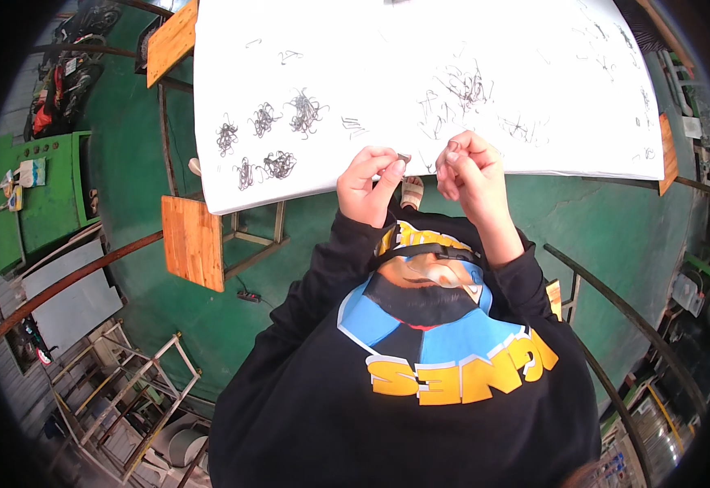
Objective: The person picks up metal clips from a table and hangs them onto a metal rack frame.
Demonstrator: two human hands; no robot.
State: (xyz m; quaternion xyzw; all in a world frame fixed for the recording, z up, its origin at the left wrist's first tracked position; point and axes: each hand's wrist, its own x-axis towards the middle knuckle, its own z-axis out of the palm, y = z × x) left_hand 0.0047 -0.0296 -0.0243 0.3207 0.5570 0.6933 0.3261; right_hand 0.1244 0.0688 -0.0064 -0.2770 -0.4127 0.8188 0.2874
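Both my hands are raised at the near edge of the white-covered table (355, 49). My left hand (367, 185) is closed in a pinch, with a small dark piece (404, 158) sticking out between thumb and forefinger. Just to its right, my right hand (475, 172) has its fingers curled and thumb pressed to them; anything within is too small to make out. Beyond the hands lie thin black curved strands, wire-like in look. Several tangled clumps (306, 112) are at the left, a short row (354, 124) lies in the middle, and a looser scatter (466, 85) spreads at the right.
Wooden stools stand at the table's left (192, 242) and right corners. On the green floor (306, 244) lies a small dark object (248, 296). A green cabinet (37, 195) is at the far left, with a metal frame (127, 390) at the lower left.
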